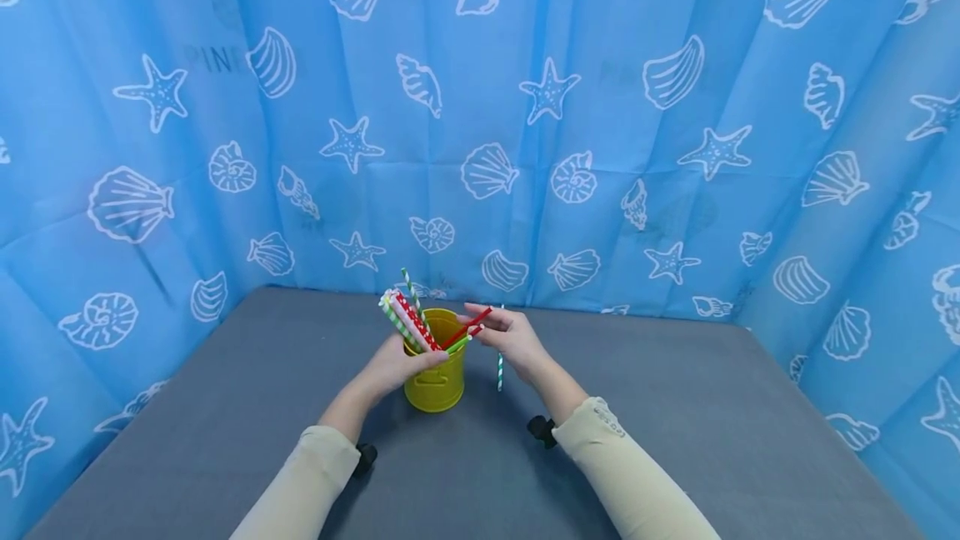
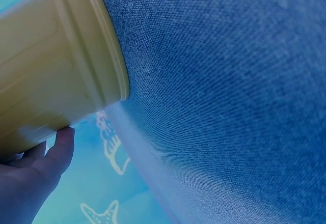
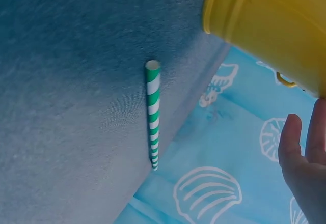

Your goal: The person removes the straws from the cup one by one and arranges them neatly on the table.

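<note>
A yellow metal bucket (image 1: 435,386) stands upright on the table. Several paper straws (image 1: 414,319) lean left out of it: green-and-white striped, pale and red dotted. Other red and green straws (image 1: 467,329) lean right. My left hand (image 1: 397,363) grips the bucket's left side, thumb across the front near the rim; in the left wrist view its fingers (image 2: 63,145) touch the wall. At the right rim is my right hand (image 1: 513,340), its fingers fairly straight beside the right-leaning straw ends. In the right wrist view, fingers (image 3: 291,140) reach toward the bucket; their tips are partly cut off.
One green-and-white striped straw (image 3: 153,114) lies on the grey tabletop to the right of the bucket, partly behind the right hand in the head view. Blue shell-patterned curtains (image 1: 480,123) hang behind and on both sides of the table (image 1: 675,432).
</note>
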Tool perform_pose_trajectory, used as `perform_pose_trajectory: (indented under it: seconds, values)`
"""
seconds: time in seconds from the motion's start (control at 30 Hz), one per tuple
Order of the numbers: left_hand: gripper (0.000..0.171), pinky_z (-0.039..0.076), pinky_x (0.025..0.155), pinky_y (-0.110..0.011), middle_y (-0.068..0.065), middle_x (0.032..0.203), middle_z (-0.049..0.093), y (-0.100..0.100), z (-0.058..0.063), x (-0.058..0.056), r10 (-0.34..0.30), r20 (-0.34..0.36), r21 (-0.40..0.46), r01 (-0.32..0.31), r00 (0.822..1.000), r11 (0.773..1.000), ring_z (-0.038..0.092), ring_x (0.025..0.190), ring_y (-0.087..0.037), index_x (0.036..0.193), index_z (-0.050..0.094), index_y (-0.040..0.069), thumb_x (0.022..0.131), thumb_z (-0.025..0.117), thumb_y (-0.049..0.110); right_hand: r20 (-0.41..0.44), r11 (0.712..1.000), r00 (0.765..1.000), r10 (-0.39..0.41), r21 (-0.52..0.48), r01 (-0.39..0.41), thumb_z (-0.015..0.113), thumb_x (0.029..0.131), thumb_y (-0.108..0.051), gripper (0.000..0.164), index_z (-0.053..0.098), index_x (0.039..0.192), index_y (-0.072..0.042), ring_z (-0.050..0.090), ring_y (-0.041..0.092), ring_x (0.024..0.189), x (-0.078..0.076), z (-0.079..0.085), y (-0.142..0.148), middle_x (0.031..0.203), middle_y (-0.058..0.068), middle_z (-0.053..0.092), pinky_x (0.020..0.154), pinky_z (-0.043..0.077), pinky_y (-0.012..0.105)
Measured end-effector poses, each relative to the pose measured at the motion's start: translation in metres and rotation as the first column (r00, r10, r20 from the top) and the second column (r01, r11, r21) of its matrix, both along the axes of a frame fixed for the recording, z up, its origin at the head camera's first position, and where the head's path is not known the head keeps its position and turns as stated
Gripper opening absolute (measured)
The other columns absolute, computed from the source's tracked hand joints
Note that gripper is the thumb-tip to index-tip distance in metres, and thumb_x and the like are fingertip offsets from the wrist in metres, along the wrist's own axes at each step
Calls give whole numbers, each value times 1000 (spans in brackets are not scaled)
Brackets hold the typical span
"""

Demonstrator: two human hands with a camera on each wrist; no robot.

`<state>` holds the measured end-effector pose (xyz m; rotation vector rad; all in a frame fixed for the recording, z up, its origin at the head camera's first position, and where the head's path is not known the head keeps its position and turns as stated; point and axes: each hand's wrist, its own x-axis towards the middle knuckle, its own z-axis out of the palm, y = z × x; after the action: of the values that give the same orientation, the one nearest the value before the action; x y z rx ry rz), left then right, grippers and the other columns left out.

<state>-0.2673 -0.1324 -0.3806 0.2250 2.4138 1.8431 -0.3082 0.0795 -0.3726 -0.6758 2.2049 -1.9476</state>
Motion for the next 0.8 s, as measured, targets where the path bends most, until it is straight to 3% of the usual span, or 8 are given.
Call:
perform_pose_trajectory:
  seconds: [0.2,0.5,0.8]
  values:
    - [71,38,103,-53,-14,135,49,0,-7,-3,12,-2,-7,-12,1000,1000,48,120,-31,142,39,6,86,74,34,-42,1000,999,0,14,0,60,93,2,31,62,123,7,58,33,114,2,-3,3,118,21,66,95,49,40]
    - [69,40,102,-53,-13,133,51,0,-10,-3,17,-11,-2,-17,1000,1000,50,118,-30,140,42,6,86,75,33,-75,999,997,-27,17,28,61,93,1,25,65,117,8,59,32,112,5,-3,2,114,20,67,95,49,43]
    - [65,41,100,-51,-12,129,54,-2,-12,-6,24,-34,-10,-25,999,1000,52,115,-28,136,45,4,86,75,34,-58,981,986,-155,-130,147,64,92,-2,28,65,118,7,64,29,109,8,13,9,111,20,69,97,48,41]
